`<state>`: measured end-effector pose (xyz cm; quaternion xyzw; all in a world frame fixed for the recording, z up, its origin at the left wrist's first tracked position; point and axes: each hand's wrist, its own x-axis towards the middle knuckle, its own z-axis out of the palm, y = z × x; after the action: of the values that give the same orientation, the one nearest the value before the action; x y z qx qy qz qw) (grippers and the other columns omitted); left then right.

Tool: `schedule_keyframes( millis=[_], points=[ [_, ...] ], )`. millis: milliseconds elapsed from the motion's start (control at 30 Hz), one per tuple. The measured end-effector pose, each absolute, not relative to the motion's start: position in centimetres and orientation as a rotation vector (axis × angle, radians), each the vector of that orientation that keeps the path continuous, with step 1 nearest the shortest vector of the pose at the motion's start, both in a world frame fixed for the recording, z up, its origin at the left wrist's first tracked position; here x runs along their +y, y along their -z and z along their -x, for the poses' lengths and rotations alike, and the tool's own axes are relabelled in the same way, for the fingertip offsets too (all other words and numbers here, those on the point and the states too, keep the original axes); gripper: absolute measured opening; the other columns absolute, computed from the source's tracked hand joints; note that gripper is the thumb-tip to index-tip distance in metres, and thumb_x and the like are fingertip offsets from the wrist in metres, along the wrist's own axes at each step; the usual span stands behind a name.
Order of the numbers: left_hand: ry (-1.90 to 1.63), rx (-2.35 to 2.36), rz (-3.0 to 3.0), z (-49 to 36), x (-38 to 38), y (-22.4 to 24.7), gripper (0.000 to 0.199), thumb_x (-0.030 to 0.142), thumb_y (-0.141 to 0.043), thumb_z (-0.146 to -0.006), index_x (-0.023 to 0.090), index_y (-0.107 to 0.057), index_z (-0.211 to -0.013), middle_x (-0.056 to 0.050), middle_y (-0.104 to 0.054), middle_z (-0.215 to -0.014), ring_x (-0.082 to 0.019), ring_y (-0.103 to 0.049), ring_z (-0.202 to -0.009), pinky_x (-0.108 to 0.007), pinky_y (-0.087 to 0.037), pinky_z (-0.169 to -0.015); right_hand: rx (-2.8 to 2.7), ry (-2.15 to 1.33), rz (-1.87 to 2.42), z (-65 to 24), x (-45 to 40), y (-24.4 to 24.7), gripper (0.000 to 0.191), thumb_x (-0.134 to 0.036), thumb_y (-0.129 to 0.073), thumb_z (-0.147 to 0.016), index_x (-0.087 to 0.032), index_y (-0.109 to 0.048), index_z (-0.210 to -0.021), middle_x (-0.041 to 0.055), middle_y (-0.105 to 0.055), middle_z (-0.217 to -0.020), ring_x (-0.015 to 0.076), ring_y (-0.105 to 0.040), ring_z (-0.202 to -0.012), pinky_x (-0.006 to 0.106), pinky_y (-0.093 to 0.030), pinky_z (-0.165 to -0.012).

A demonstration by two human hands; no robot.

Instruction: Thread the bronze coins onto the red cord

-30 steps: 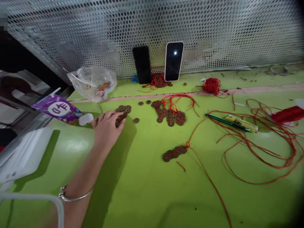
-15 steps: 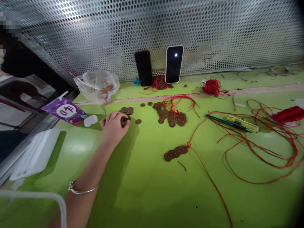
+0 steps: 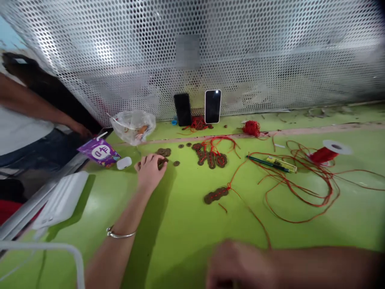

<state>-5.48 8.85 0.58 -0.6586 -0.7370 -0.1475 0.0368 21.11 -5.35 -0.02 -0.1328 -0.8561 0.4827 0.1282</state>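
My left hand, a silver bangle on its wrist, has its thumb and fingers closed around some brown holed coins on the green table. Just behind it lies a small pile of like coins, and a single coin is to its right. Low in the view, my right hand is smeared by motion over the tabletop, its fingers unclear. Beyond it rests a row of overlapping coins laced with red cord, the long cord ends trailing from a knot. Several finished coin strips with red tails lie farther back.
Right: a spool of red cord, loose loops, a green pen and a yellow case. Two phones lean on the perforated metal panel. Left: a plastic bag, purple pouch and white case. Another person stands far left.
My right hand and forearm have entered from the lower right. My left hand stays at the coins with its fingers closed. The camera view has shifted, and more of the other person shows.
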Motion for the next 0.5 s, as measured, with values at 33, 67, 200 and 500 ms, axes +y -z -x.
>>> schedule_keyframes(
  millis=[33,67,200,500],
  points=[
    [0.46,-2.265,2.027,5.5,8.8,-0.6,0.016,0.031,-0.053,-0.086,0.023,-0.062,-0.096,-0.008,-0.059,-0.113,-0.032,-0.046,-0.111,-0.052,-0.031,-0.095,-2.422,-1.358,0.432,-20.8,-4.3,0.2,0.009,-0.02,-0.053,-0.086,-0.016,-0.059,-0.082,0.0014,-0.06,-0.072,0.0097,-0.053,-0.061,0.021,-0.044,-0.058],
    [0.468,-2.268,2.034,5.5,8.7,-0.7,0.015,0.031,-0.053,-0.086,0.024,-0.062,-0.095,-0.008,-0.059,-0.113,-0.032,-0.046,-0.112,-0.051,-0.031,-0.095,-2.334,-1.306,0.494,-20.5,-3.3,0.2,0.009,-0.018,-0.051,-0.084,-0.016,-0.058,-0.078,0.0002,-0.057,-0.066,0.009,-0.049,-0.056,0.02,-0.041,-0.054],
    [0.497,-2.301,2.066,5.5,8.7,-0.8,0.015,0.03,-0.051,-0.086,0.023,-0.061,-0.095,-0.008,-0.059,-0.114,-0.03,-0.046,-0.113,-0.049,-0.032,-0.095,-2.071,-1.081,0.764,-18.5,1.2,-0.3,0.015,-0.02,-0.046,-0.084,-0.016,-0.055,-0.072,-0.0005,-0.054,-0.059,0.0091,-0.046,-0.051,0.02,-0.034,-0.05],
    [0.538,-2.315,2.059,5.6,8.4,-1.1,0.012,0.026,-0.054,-0.084,0.021,-0.06,-0.093,-0.01,-0.061,-0.111,-0.029,-0.049,-0.111,-0.047,-0.033,-0.094,-2.121,-0.715,0.89,-12.1,9.7,-0.4,0.009,-0.014,-0.052,-0.081,-0.016,-0.059,-0.076,-0.0005,-0.055,-0.065,0.0098,-0.044,-0.055,0.022,-0.032,-0.056]
  ],
)
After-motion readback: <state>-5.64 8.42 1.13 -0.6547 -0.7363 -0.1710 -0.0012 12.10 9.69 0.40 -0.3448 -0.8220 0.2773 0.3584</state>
